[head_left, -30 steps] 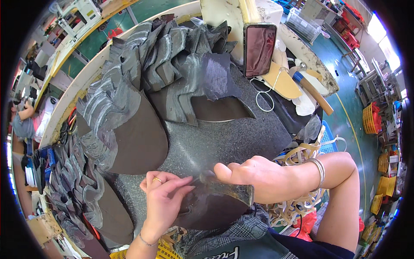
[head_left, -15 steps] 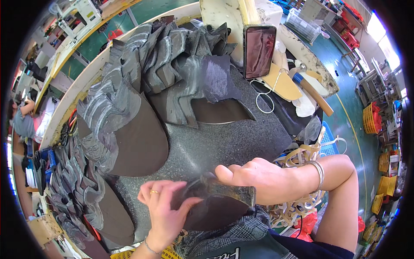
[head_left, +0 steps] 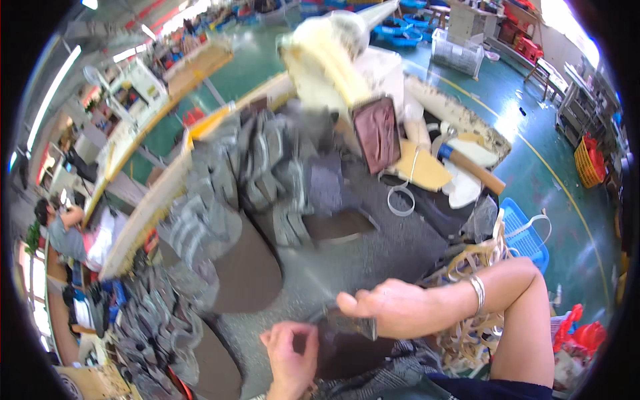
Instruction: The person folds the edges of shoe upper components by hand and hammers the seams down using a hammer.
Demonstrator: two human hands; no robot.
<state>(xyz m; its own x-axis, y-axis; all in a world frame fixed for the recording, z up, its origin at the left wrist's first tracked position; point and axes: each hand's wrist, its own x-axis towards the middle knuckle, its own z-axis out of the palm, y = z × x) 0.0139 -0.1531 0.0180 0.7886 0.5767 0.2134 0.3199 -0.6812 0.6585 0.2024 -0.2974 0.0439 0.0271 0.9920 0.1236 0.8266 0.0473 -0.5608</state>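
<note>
Near the front edge of the speckled dark work surface [head_left: 257,340], my right hand [head_left: 390,310] grips the far edge of a dark brown leather-like piece [head_left: 350,353] with grey-streaked edges. Its fist is closed, thumb toward the left. Just left of that piece is my left hand [head_left: 291,353], its thumb and forefinger curled together into a ring; whether anything is pinched between them is hidden. Similar rounded pieces [head_left: 247,273] with rough grey edges lie overlapped at the left and far side. A purplish-grey patch [head_left: 325,183] rests on top of some of them.
A phone [head_left: 378,137] leans at the far side. To its right lie a hammer [head_left: 473,170], a tan flat piece [head_left: 420,165] and a white loop [head_left: 401,201]. Cream strips [head_left: 467,333] hang near my right forearm, with a blue basket [head_left: 523,230] beyond. Another person [head_left: 63,230] sits far left.
The whole view has tilted and shifted, blurring the heaps. My left hand's fingers have come off the piece's middle to its left side and curled in. My right hand keeps its grip.
</note>
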